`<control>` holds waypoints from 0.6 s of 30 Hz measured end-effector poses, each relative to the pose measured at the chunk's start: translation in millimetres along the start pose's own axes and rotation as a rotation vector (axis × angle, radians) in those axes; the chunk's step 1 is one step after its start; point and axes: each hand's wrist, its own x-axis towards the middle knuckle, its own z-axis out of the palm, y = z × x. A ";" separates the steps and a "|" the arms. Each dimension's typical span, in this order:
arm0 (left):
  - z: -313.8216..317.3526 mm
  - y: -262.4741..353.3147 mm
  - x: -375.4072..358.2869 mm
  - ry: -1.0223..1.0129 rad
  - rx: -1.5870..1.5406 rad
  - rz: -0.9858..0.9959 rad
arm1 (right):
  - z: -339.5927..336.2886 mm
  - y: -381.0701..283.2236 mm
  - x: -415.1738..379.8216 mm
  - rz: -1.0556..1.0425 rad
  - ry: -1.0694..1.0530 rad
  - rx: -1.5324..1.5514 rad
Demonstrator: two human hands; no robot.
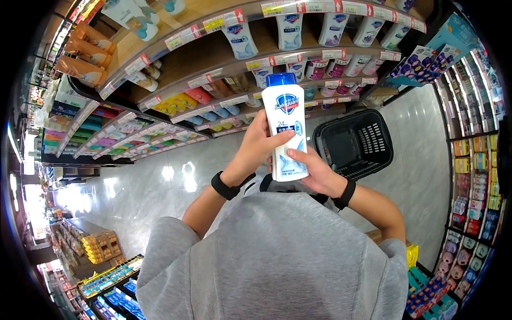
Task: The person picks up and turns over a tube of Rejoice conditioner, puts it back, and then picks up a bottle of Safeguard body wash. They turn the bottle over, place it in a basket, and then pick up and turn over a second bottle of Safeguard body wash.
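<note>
A white body wash bottle point(288, 114) with a blue cap and a Safeguard label is held upright in front of my chest, its label facing me. My left hand point(258, 142) wraps its left side, thumb across the front. Around the lower right side closes my right hand point(316, 169), its thumb on the label near the base. The fingers behind the bottle are hidden. Both wrists wear black bands. Just right of my right hand, a black shopping basket point(354, 144) stands on the floor.
Ahead curves a shelf point(213, 80) with price tags, stocked with similar white bottles point(290, 31), pink bottles point(338, 67) and orange packs point(85, 53). Packed shelving point(474, 181) lines the right side. Glossy tile floor point(154, 181) lies below, and a display rack point(106, 288) stands at lower left.
</note>
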 end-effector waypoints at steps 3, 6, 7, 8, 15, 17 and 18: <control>1.4 -3.4 2.2 0.006 -0.036 -0.003 | 0.5 -5.7 -1.8 0.026 0.037 -0.033; 2.1 -3.3 3.6 -0.004 -0.050 0.004 | 3.1 -7.2 -3.2 0.027 0.051 -0.022; 2.7 -2.8 4.1 -0.007 -0.052 0.015 | 3.4 -7.3 -3.4 0.022 0.050 -0.021; 3.4 -2.4 4.1 -0.010 -0.054 0.025 | 4.0 -7.1 -3.9 0.017 0.049 -0.020; 2.1 -8.8 3.0 0.002 0.001 0.040 | 4.5 -1.4 -4.5 0.005 0.077 -0.012; 0.5 -8.3 4.3 -0.015 -0.003 0.073 | 5.5 -0.5 -2.7 -0.001 0.073 0.002; -1.6 -9.6 6.9 -0.008 0.015 0.065 | 6.2 -1.2 -1.3 -0.005 0.071 0.008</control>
